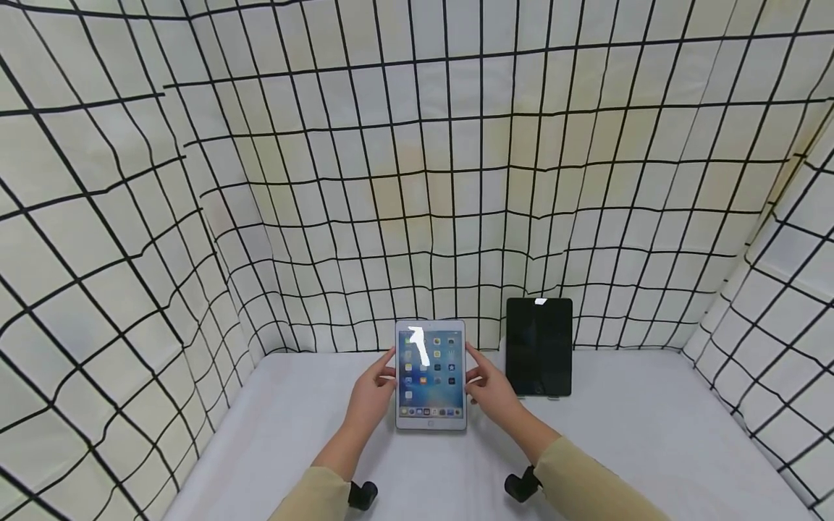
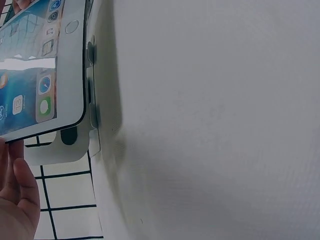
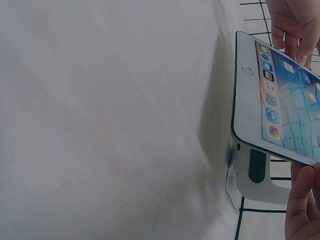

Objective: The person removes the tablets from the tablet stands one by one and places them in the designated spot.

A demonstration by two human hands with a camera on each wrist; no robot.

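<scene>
A white tablet (image 1: 431, 376) with its home screen lit faces me, upright and leaning back. My left hand (image 1: 373, 391) grips its left edge, the fingertips reaching behind it. At the opposite edge my right hand (image 1: 490, 388) holds it in the same way. Behind and under the tablet, a white stand (image 2: 75, 150) shows in the left wrist view; in the right wrist view its curved arm (image 3: 260, 187) has a dark oval cutout. Whether the tablet's lower edge bears on the stand's front lips, I cannot tell.
A second tablet (image 1: 538, 347), black and with a dark screen, stands upright to the right, just beyond my right hand. White cloth covers the table (image 1: 313, 405). White walls (image 1: 365, 181) with black grid lines rise at the back and both sides.
</scene>
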